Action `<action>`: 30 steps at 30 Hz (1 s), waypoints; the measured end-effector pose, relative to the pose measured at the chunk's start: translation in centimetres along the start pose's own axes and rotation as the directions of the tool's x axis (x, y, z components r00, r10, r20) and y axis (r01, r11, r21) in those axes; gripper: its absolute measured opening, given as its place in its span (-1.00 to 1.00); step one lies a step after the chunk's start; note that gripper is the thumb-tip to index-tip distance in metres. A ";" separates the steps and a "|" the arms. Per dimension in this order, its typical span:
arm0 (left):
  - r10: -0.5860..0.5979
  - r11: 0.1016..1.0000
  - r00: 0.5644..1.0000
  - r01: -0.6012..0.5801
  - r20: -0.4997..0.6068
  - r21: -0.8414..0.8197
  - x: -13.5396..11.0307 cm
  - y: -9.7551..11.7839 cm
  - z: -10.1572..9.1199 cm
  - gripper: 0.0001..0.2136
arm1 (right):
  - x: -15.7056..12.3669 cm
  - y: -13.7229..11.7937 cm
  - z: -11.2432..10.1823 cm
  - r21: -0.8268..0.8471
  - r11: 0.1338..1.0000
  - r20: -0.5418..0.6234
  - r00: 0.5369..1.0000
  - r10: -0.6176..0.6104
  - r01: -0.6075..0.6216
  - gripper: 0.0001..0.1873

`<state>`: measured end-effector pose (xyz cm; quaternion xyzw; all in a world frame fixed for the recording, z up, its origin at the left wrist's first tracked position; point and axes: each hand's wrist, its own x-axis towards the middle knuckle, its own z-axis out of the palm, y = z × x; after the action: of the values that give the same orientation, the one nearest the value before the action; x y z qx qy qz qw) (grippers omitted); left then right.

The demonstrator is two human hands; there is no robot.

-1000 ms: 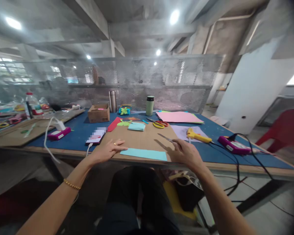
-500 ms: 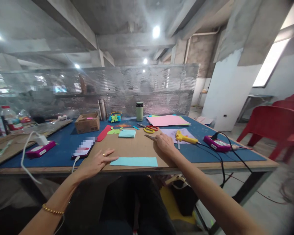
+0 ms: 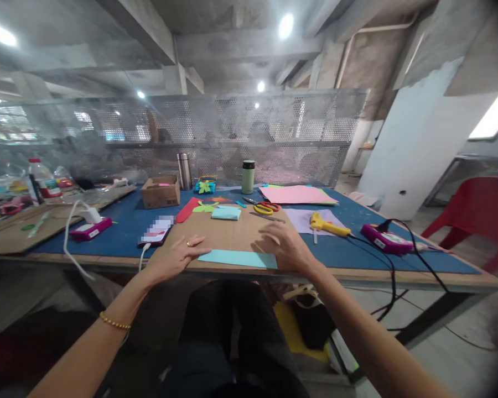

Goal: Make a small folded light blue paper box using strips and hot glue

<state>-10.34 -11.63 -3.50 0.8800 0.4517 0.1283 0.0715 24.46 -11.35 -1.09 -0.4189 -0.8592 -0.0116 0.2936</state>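
"Blue bench (image 3: pixel 124 224), brown cardboard (image 3: pixel 240 235), turquoise strip (image 3: pixel 238 257) along the near edge. What's changed?"

"Right hand (image 3: pixel 289 247) has put down the slim metal tool (image 3: pixel 271 218); that grip is half-parted, empty, free beside the strip's right end. Left hand (image 3: pixel 174 258): spread, fingertips on its left end."

"Room?"

"Bare cardboard on the far side."

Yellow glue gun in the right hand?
No, the glue gun lies partly on the purple paper, apart from the right hand.

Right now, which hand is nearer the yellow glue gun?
Right. The right hand is left of the yellow glue gun, closer to the camera and not touching it; the left hand is much farther left, at the left end of the light-blue strip.
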 end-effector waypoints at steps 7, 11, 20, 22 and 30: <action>-0.041 0.998 0.975 0.030 -0.219 -0.054 -1.0 1.1 1.3 -0.56 | -5.7 -2.2 -0.1 -0.041 0.993 0.107 0.989 -0.104 0.108 -0.66; 0.003 0.993 0.946 -0.040 -0.323 -0.110 -1.7 3.5 2.3 -0.61 | -5.7 -2.3 -0.6 -0.082 0.980 0.094 0.981 -0.171 0.179 -0.71; -0.231 0.935 0.919 0.118 -0.320 -0.334 3.8 4.7 -0.1 -0.68 | 1.4 1.5 0.3 0.105 0.985 -0.059 0.988 0.142 -0.135 -0.71; -0.341 0.866 0.888 0.168 -0.310 -0.471 5.3 3.6 -0.9 -0.71 | 3.8 2.7 0.7 0.207 0.953 -0.010 0.974 0.226 -0.219 -0.69; -0.462 0.701 0.854 0.186 -0.239 -0.688 10.3 -1.5 -0.8 -0.59 | 9.1 5.4 3.7 0.452 0.846 0.109 0.959 0.261 -0.282 -0.64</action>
<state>-5.96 -2.42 -1.46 0.6605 0.5355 0.4341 0.2976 22.19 -0.41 -0.70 -0.4540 -0.7752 0.2443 0.3650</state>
